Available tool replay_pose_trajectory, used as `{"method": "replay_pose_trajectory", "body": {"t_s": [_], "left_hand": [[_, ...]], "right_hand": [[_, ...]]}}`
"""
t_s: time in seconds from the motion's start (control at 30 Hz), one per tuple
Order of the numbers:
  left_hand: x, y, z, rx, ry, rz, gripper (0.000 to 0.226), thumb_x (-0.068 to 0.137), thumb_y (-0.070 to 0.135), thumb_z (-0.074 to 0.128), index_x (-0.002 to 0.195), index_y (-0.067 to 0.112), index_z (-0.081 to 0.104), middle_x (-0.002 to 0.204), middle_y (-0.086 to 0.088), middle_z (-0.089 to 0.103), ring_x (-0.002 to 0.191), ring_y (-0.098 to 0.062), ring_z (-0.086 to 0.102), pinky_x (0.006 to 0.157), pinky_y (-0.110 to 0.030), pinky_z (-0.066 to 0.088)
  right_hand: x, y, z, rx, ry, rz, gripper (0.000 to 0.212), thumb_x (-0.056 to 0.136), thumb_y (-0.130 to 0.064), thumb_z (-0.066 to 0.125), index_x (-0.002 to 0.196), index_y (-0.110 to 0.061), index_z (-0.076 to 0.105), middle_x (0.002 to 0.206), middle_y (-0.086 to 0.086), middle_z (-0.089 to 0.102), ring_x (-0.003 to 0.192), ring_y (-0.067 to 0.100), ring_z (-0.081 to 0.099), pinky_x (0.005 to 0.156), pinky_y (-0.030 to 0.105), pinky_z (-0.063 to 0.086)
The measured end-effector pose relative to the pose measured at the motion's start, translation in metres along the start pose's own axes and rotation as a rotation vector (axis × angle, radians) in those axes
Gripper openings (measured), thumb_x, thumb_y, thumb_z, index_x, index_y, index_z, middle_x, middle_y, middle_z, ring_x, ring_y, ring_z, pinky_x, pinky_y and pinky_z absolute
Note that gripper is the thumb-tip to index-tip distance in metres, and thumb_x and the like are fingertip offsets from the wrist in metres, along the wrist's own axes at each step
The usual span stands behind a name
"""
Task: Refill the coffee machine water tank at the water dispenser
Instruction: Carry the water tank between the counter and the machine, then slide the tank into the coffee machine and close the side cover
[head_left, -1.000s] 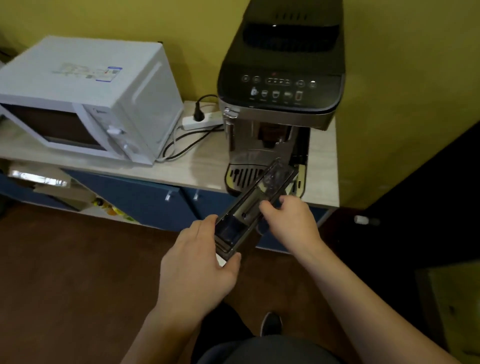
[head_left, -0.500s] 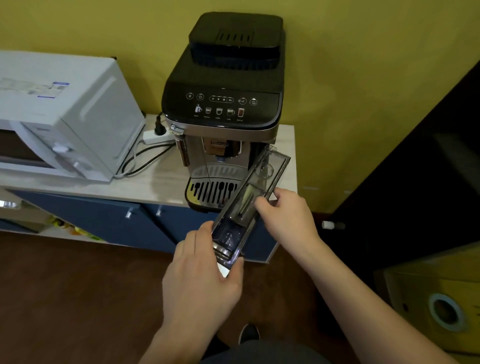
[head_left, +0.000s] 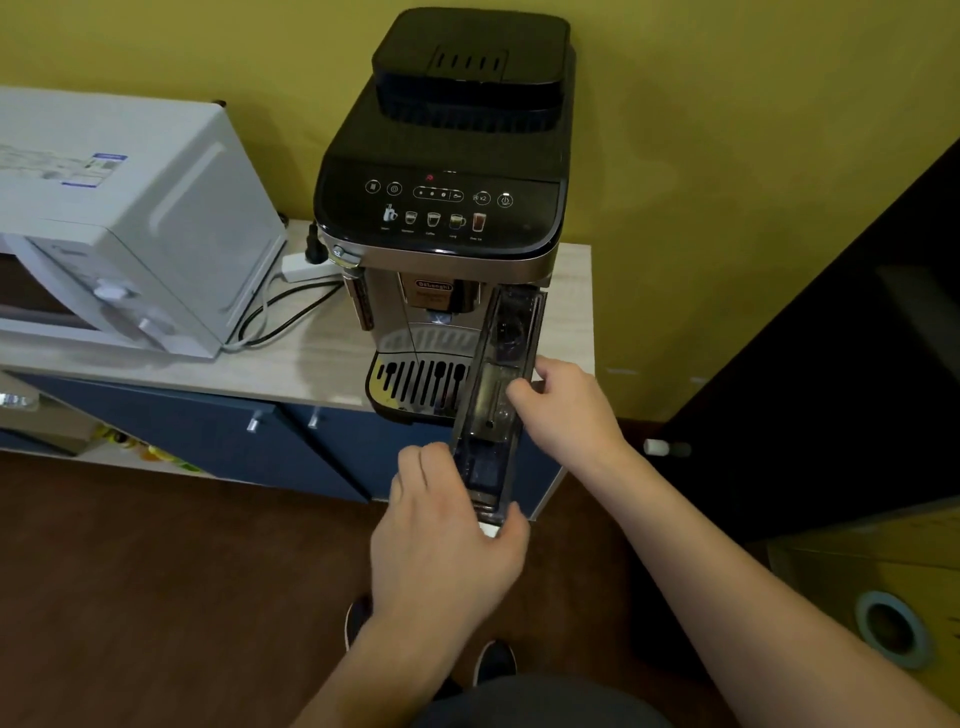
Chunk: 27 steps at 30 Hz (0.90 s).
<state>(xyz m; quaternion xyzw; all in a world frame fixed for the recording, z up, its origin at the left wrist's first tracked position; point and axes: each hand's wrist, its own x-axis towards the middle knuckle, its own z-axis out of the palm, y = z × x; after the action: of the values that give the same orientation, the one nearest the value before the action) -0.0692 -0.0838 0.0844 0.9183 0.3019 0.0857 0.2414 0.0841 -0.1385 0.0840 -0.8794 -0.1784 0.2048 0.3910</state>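
Note:
A black and silver coffee machine stands on a light wooden counter. Its long, narrow, clear water tank sticks out of the slot on the machine's right front, its far end level with the machine's front. My left hand grips the tank's near end from below and the side. My right hand holds the tank's right edge near its middle. No water dispenser is in view.
A white microwave stands left of the machine, with a power strip and cables between them. Blue cabinet doors lie under the counter. A dark panel stands to the right, a yellow box below it.
The tank has turned from a slant to nearly in line with the machine's right slot, its far end now at the machine's front. The view has swung right.

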Motion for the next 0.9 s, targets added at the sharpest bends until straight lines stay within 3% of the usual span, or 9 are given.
{"method": "replay_pose_trajectory", "body": {"t_s": [0.17, 0.23, 0.33, 0.4, 0.6, 0.9], "left_hand": [[0.016, 0.005, 0.011, 0.006, 0.008, 0.01, 0.054, 0.072, 0.054, 0.064, 0.107, 0.02, 0.039, 0.101, 0.004, 0.037, 0.089, -0.012, 0.046, 0.062, -0.025, 0.039], [0.026, 0.007, 0.012, 0.013, 0.013, 0.01, 0.057, 0.074, 0.055, 0.065, 0.11, 0.019, 0.039, 0.104, 0.005, 0.035, 0.089, -0.01, 0.04, 0.064, -0.025, 0.037], [0.039, 0.011, 0.014, 0.003, 0.018, 0.007, 0.057, 0.075, 0.054, 0.064, 0.111, 0.018, 0.038, 0.104, 0.006, 0.032, 0.089, -0.01, 0.037, 0.064, -0.026, 0.036], [0.047, 0.014, 0.017, -0.012, 0.03, 0.006, 0.057, 0.076, 0.054, 0.064, 0.111, 0.018, 0.038, 0.105, 0.004, 0.034, 0.09, -0.011, 0.039, 0.064, -0.027, 0.037], [0.076, 0.026, 0.03, -0.026, 0.042, -0.024, 0.061, 0.075, 0.054, 0.065, 0.115, 0.016, 0.038, 0.113, -0.002, 0.042, 0.1, -0.019, 0.049, 0.066, -0.029, 0.037], [0.107, 0.04, 0.037, -0.031, 0.063, -0.026, 0.071, 0.076, 0.057, 0.064, 0.123, 0.01, 0.039, 0.122, -0.009, 0.047, 0.109, -0.026, 0.052, 0.07, -0.031, 0.041]], "right_hand": [[0.011, 0.005, -0.002, 0.024, 0.029, -0.006, 0.021, 0.099, -0.025, 0.047, 0.082, -0.02, 0.058, 0.066, -0.003, 0.057, 0.059, 0.013, 0.053, 0.05, 0.027, 0.032], [0.02, 0.004, -0.004, 0.032, 0.034, -0.004, 0.021, 0.101, -0.027, 0.047, 0.091, -0.018, 0.063, 0.071, 0.001, 0.063, 0.062, 0.015, 0.058, 0.052, 0.028, 0.041], [0.035, 0.005, -0.006, 0.069, 0.032, 0.016, 0.023, 0.1, -0.031, 0.047, 0.101, -0.017, 0.066, 0.086, 0.011, 0.074, 0.078, 0.028, 0.071, 0.074, 0.047, 0.06], [0.044, 0.006, -0.008, 0.104, 0.024, 0.032, 0.023, 0.099, -0.032, 0.048, 0.103, -0.019, 0.067, 0.091, 0.012, 0.075, 0.085, 0.03, 0.072, 0.083, 0.053, 0.059], [0.062, 0.002, -0.019, 0.301, -0.019, 0.069, 0.031, 0.104, -0.03, 0.045, 0.128, -0.022, 0.063, 0.116, 0.003, 0.071, 0.108, 0.022, 0.066, 0.098, 0.047, 0.054], [0.059, 0.009, -0.027, 0.151, -0.031, 0.127, 0.027, 0.101, -0.025, 0.053, 0.111, -0.009, 0.072, 0.103, 0.012, 0.074, 0.095, 0.027, 0.069, 0.089, 0.044, 0.056]]}}
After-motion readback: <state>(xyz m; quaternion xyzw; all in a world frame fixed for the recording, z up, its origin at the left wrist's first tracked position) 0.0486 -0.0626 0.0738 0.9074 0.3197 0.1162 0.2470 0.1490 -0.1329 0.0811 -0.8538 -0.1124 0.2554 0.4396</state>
